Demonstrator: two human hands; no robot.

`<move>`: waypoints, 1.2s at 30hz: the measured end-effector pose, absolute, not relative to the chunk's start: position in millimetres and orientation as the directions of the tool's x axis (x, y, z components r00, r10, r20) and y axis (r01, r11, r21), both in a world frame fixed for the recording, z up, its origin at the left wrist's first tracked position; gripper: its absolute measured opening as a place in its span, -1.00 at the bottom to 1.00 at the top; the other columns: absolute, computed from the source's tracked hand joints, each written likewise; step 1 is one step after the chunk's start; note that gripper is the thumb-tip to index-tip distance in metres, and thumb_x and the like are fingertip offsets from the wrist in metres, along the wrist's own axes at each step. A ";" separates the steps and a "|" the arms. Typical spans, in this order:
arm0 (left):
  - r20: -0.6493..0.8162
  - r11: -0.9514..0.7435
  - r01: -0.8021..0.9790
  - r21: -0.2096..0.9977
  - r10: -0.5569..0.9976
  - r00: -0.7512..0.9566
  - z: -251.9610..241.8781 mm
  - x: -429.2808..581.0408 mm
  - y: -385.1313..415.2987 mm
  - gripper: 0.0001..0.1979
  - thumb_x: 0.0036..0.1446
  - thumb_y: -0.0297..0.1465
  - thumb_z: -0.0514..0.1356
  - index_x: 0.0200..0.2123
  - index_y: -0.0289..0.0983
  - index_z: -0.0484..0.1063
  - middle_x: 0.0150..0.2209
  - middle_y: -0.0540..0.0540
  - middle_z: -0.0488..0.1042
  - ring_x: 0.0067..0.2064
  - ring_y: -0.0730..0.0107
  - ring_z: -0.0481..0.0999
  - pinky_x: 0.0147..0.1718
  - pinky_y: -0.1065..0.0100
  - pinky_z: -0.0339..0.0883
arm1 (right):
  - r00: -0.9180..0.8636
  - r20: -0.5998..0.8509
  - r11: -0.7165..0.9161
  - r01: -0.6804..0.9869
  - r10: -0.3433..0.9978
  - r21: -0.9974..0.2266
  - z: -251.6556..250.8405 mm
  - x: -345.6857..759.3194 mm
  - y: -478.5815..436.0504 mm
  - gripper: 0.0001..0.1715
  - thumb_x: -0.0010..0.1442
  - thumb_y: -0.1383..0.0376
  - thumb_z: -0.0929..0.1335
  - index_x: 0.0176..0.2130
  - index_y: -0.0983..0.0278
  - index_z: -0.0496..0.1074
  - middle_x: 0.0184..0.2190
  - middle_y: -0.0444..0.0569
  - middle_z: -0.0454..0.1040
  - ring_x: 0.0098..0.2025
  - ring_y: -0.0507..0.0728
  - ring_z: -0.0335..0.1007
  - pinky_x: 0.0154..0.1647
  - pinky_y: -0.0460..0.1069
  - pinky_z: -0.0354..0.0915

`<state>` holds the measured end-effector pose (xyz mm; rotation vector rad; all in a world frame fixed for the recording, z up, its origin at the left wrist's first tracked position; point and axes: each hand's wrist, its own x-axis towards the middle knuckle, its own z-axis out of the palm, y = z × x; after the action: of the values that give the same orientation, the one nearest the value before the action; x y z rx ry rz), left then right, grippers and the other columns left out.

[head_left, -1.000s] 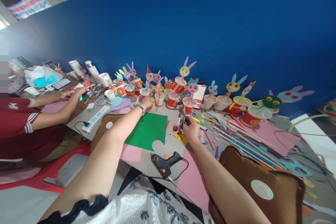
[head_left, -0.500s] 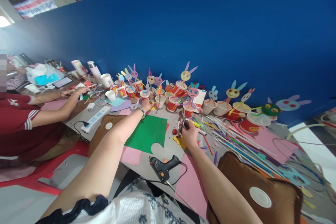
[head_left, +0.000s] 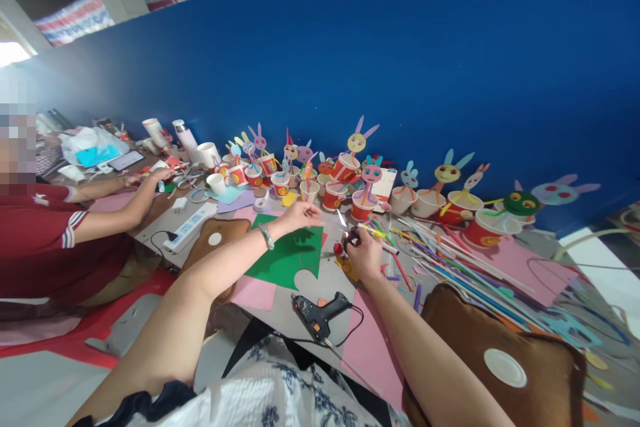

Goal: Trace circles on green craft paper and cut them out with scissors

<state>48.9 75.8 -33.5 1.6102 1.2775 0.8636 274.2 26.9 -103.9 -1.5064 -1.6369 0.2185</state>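
My right hand point(head_left: 365, 255) is closed around a pair of scissors point(head_left: 342, 219), whose blades point up and away over the table. My left hand point(head_left: 299, 215), with a bracelet at the wrist, hovers over the far edge of a green paper sheet point(head_left: 287, 257). Its fingers stretch toward the scissors, a little apart, and nothing shows in them. Circles are drawn on the green sheet, and a round piece is cut from its near edge. Just beyond my left hand lies a yellow paper piece point(head_left: 289, 199). Yellow-orange paper point(head_left: 346, 268) lies beside my right hand.
A black glue gun point(head_left: 320, 317) lies near the front edge with its cord. Paper cups with rabbit figures point(head_left: 371, 188) line the blue wall. Coloured sticks point(head_left: 465, 260) and a brown cushion point(head_left: 500, 347) are at right. A power strip point(head_left: 191, 227) and a co-worker's arms point(head_left: 125, 210) are at left.
My left hand has moved right and nearer, away from the yellow paper piece, toward the scissors. The scissors' blades now show more plainly in my right hand. The view has shifted slightly.
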 end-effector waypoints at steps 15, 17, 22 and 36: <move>0.225 -0.302 0.290 0.908 0.936 0.272 -18.0 80.8 36.3 -0.76 0.06 -0.23 0.36 -0.41 -0.31 0.53 -0.38 -0.11 0.58 -0.33 0.39 0.52 -0.30 0.38 0.36 | 0.105 0.465 0.241 0.743 0.879 -0.624 -98.9 270.5 20.4 -0.80 -0.11 0.27 0.34 -0.36 0.22 0.39 -0.44 -0.02 0.53 -0.33 0.21 0.36 -0.05 0.12 0.11; 0.219 -0.276 0.242 0.930 0.946 0.239 -17.2 75.5 38.1 -0.73 0.09 -0.19 0.33 -0.34 -0.31 0.53 -0.35 -0.11 0.58 -0.34 0.41 0.52 -0.31 0.39 0.36 | 0.175 0.421 0.198 0.685 0.890 -0.702 -99.2 271.6 23.2 -0.81 -0.12 0.26 0.35 -0.37 0.22 0.40 -0.49 -0.04 0.51 -0.37 0.20 0.34 -0.07 0.12 0.14; 0.187 -0.282 0.407 0.869 0.948 0.257 -19.0 49.1 41.6 -0.62 0.19 -0.12 0.22 -0.48 -0.32 0.46 -0.49 -0.07 0.51 -0.41 0.43 0.46 -0.37 0.40 0.31 | 0.289 0.312 0.093 0.581 0.905 -0.809 -107.7 277.4 35.0 -0.84 -0.02 0.18 0.33 -0.43 0.22 0.36 -0.51 -0.01 0.48 -0.46 0.17 0.29 -0.34 0.04 0.18; -0.101 -0.205 0.906 0.370 0.961 0.259 -46.8 -33.4 43.4 -0.64 0.08 -0.31 0.34 -0.05 -0.29 0.53 0.02 -0.23 0.55 0.03 0.08 0.52 0.03 0.25 0.34 | 0.362 0.216 0.077 0.362 0.907 -0.929 -113.3 275.5 39.6 -0.87 -0.06 0.25 0.39 -0.46 0.24 0.36 -0.54 -0.08 0.42 -0.46 0.10 0.31 -0.44 -0.01 0.23</move>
<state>-33.4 43.4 -46.8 2.1825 1.7068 0.2145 275.5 39.6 -113.3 -1.5005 -1.2009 0.6094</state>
